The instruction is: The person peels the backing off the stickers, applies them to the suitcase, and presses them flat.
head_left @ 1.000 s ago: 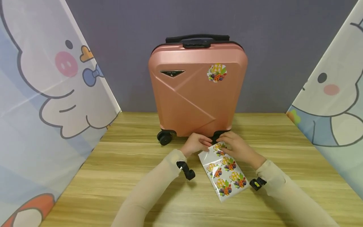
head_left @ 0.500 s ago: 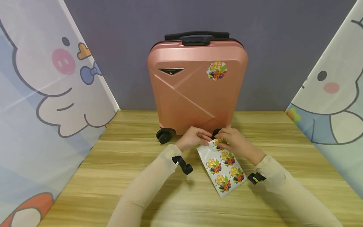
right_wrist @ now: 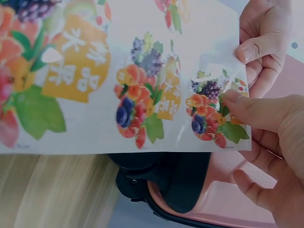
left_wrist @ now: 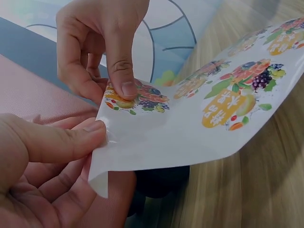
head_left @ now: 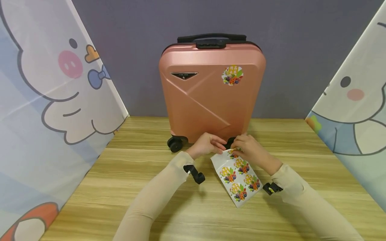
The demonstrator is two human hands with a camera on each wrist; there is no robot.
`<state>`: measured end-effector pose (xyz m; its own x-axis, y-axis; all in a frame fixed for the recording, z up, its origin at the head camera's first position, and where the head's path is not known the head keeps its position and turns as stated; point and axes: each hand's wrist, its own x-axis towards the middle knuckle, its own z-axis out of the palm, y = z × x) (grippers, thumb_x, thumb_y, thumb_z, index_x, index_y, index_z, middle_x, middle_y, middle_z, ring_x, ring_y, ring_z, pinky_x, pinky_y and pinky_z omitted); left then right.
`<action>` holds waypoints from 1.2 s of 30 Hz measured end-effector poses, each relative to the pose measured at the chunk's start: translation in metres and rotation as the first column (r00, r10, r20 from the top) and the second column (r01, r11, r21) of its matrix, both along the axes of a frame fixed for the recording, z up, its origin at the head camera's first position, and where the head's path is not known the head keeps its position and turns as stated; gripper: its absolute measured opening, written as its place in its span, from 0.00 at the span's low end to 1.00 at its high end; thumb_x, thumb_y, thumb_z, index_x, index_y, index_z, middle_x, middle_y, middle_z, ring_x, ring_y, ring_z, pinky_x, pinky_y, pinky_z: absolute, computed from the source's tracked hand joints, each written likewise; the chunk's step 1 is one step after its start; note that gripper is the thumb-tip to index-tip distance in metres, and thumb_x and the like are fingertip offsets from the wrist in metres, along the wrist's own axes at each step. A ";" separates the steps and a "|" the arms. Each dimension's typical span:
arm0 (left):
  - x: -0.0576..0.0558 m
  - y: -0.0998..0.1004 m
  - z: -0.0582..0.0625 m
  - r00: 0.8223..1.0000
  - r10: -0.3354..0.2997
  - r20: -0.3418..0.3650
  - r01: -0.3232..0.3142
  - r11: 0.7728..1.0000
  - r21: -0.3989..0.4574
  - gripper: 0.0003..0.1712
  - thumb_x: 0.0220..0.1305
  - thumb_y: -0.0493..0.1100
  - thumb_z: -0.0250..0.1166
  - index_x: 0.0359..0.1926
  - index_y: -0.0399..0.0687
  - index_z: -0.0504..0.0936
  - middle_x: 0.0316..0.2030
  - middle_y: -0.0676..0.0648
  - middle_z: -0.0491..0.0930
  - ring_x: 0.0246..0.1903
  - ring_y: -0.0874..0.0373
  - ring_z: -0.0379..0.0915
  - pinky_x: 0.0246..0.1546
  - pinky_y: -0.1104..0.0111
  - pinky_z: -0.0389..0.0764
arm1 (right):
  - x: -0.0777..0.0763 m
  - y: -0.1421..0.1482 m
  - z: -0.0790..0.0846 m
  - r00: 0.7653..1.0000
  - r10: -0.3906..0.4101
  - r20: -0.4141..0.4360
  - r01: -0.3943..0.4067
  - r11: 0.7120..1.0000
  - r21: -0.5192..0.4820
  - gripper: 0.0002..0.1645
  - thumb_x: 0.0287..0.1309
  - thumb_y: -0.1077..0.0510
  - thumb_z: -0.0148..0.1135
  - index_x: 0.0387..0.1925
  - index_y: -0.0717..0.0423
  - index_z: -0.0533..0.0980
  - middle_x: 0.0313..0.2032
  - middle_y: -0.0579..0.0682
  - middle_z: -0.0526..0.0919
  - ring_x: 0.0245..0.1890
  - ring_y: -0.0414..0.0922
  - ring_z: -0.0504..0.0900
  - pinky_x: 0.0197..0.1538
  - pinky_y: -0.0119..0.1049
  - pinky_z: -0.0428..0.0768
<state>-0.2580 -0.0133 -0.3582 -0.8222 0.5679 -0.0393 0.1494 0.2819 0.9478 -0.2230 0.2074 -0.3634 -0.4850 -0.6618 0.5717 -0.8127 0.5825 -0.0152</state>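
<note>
A white sticker sheet (head_left: 224, 163) printed with round fruit stickers slants toward the person in the head view. My left hand (head_left: 206, 146) pinches its far left corner between thumb and fingers; the left wrist view shows that corner of the sheet (left_wrist: 156, 147) curling under. Along the same far edge my right hand (head_left: 251, 151) pinches the sheet, its thumb pressing on the end fruit sticker (right_wrist: 209, 111). Just behind both hands stands a pink suitcase (head_left: 208, 100), upright, with one matching round sticker (head_left: 232, 75) on its upper right front.
The suitcase stands on a wood-grain table (head_left: 120, 187) against a grey back wall (head_left: 126, 50). Its black wheel (head_left: 175, 144) shows at the lower left. Cartoon-printed panels (head_left: 60, 110) rise on both sides. Black wrist mounts (head_left: 196, 174) are on both sleeves.
The sheet's near end has moved slightly away from the person. My right fingers have drawn in tighter on the far edge sticker. The left hand has barely moved.
</note>
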 end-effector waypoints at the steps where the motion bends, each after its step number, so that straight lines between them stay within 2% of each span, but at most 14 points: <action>1: 0.000 0.000 0.000 1.000 -0.002 -0.003 0.002 1.000 -0.001 0.24 0.55 0.25 0.71 0.56 0.32 0.82 0.37 0.40 0.87 0.37 0.53 0.86 0.41 0.68 0.84 | 0.000 0.000 0.001 1.000 0.001 0.003 -0.001 1.000 0.001 0.17 0.35 0.68 0.82 0.30 0.59 0.83 0.30 0.49 0.81 0.30 0.45 0.78 0.34 0.45 0.76; 6: 0.000 0.000 -0.002 1.000 -0.005 0.002 0.005 1.000 -0.004 0.26 0.57 0.26 0.70 0.59 0.33 0.80 0.36 0.42 0.88 0.37 0.55 0.85 0.40 0.68 0.84 | 0.001 -0.002 0.004 0.999 0.024 0.037 -0.024 1.000 -0.008 0.16 0.36 0.70 0.81 0.29 0.59 0.82 0.29 0.49 0.80 0.28 0.44 0.78 0.32 0.40 0.78; 11: 0.000 -0.001 -0.004 1.000 -0.009 0.006 0.009 1.000 0.006 0.25 0.56 0.27 0.71 0.57 0.33 0.81 0.37 0.42 0.88 0.37 0.55 0.85 0.40 0.69 0.84 | 0.001 -0.002 0.005 0.998 0.043 0.052 -0.042 0.999 -0.013 0.17 0.37 0.72 0.80 0.28 0.58 0.80 0.28 0.48 0.79 0.26 0.43 0.77 0.28 0.34 0.78; 17: 0.000 -0.002 -0.004 1.000 -0.003 -0.015 0.003 1.000 0.012 0.26 0.57 0.27 0.71 0.58 0.33 0.80 0.37 0.42 0.87 0.38 0.55 0.85 0.41 0.69 0.84 | 0.000 -0.001 0.007 0.996 0.082 -0.019 -0.082 0.996 -0.022 0.18 0.31 0.70 0.83 0.27 0.58 0.82 0.28 0.48 0.81 0.28 0.45 0.77 0.32 0.38 0.79; 21: 0.000 -0.003 -0.005 1.000 0.002 -0.009 -0.002 1.000 0.026 0.25 0.57 0.27 0.71 0.57 0.33 0.80 0.37 0.42 0.88 0.38 0.55 0.85 0.40 0.68 0.84 | -0.002 0.000 0.009 0.987 0.137 -0.085 -0.141 0.989 -0.034 0.17 0.31 0.74 0.80 0.25 0.58 0.83 0.28 0.49 0.82 0.30 0.47 0.77 0.34 0.43 0.78; 25: 0.000 -0.003 -0.004 1.000 0.014 0.005 -0.014 0.999 0.029 0.23 0.58 0.28 0.71 0.56 0.32 0.81 0.37 0.43 0.88 0.37 0.56 0.85 0.40 0.68 0.84 | -0.003 0.000 0.011 0.979 0.172 -0.108 -0.177 0.983 -0.038 0.17 0.33 0.79 0.76 0.25 0.59 0.83 0.29 0.50 0.81 0.30 0.47 0.77 0.34 0.44 0.77; 31: 0.001 -0.004 0.000 1.000 0.014 0.014 -0.015 0.999 0.029 0.22 0.58 0.28 0.71 0.55 0.32 0.82 0.37 0.42 0.87 0.38 0.55 0.85 0.40 0.68 0.84 | -0.005 0.002 0.012 0.980 0.175 -0.090 -0.178 0.984 -0.025 0.18 0.36 0.81 0.73 0.25 0.59 0.81 0.29 0.49 0.80 0.30 0.46 0.77 0.33 0.41 0.78; 36: 0.000 -0.005 -0.002 0.999 0.026 0.019 -0.026 0.998 0.048 0.20 0.57 0.27 0.70 0.52 0.33 0.83 0.37 0.41 0.87 0.37 0.55 0.85 0.39 0.69 0.84 | -0.002 0.004 0.014 0.986 0.160 -0.040 -0.160 0.987 -0.020 0.18 0.39 0.80 0.73 0.27 0.58 0.81 0.30 0.48 0.80 0.30 0.45 0.78 0.33 0.39 0.80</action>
<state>-0.2580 -0.0182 -0.3601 -0.8361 0.5479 -0.0274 0.1251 0.2391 0.9629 -0.2255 0.2111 -0.3498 -0.3514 -0.7154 0.6039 -0.8956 0.4448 0.0059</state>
